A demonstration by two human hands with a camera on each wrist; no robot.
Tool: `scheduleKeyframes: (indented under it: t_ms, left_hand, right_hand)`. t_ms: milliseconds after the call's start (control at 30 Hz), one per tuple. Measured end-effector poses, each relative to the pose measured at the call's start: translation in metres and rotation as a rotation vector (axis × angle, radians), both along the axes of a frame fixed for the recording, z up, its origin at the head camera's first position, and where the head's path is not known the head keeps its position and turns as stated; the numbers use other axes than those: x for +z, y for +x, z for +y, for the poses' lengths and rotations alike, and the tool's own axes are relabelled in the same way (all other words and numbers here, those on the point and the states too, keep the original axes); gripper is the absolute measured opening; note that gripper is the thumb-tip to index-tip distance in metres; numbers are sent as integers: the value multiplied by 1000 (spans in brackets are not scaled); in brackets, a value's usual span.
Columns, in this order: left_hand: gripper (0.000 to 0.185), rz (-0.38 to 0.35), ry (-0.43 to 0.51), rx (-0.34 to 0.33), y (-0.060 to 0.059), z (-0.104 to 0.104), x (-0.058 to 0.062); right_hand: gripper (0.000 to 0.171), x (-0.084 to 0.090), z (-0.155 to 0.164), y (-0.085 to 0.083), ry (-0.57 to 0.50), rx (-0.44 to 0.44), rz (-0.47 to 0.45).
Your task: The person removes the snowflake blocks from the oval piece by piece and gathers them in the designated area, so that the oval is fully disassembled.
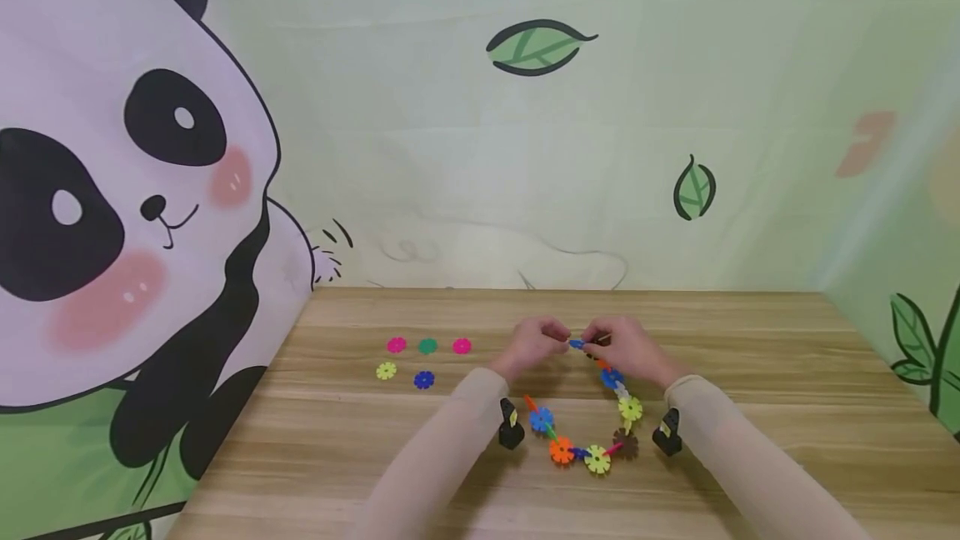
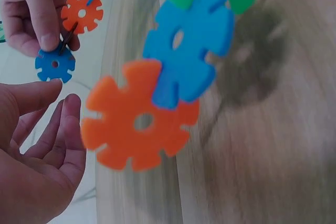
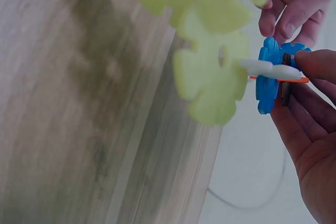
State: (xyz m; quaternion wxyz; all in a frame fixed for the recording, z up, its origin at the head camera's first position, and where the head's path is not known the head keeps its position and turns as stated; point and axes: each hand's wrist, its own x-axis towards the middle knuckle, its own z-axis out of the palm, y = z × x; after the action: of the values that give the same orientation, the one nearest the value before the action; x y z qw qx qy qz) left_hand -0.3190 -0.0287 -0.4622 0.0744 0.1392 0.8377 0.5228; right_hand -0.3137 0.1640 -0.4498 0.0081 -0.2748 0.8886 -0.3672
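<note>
My right hand (image 1: pixel 624 346) pinches a light-blue notched plastic disc (image 2: pixel 54 66) at one end of a chain of interlocking discs. Slotted into that disc is a dark brown disc (image 3: pixel 286 80), followed by an orange disc (image 2: pixel 82 13). From the right hand the chain curves down and round to the left, passing a yellow disc (image 1: pixel 630 409) and ending past a blue disc (image 1: pixel 541 419) in an orange one (image 2: pixel 140 116). My left hand (image 1: pixel 531 346) is beside the held blue disc, its thumb and fingers apart with nothing between them, the thumb tip right at the disc's edge.
Several loose discs lie at the left on the wooden table (image 1: pixel 330 432): two pink (image 1: pixel 396 345), a green (image 1: pixel 427 346), a yellow (image 1: pixel 386 371) and a dark-blue one (image 1: pixel 423 379). Behind the table's far edge hangs a printed backdrop (image 1: pixel 420 148) with a panda and leaves.
</note>
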Motion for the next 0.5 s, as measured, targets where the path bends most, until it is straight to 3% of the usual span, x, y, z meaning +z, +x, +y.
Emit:
scheduleKeyframes:
  t_ms: [500]
  left_hand:
    - [4, 42, -28, 23, 5, 7, 3]
  right_hand:
    - [5, -1, -1, 1, -19, 29, 8]
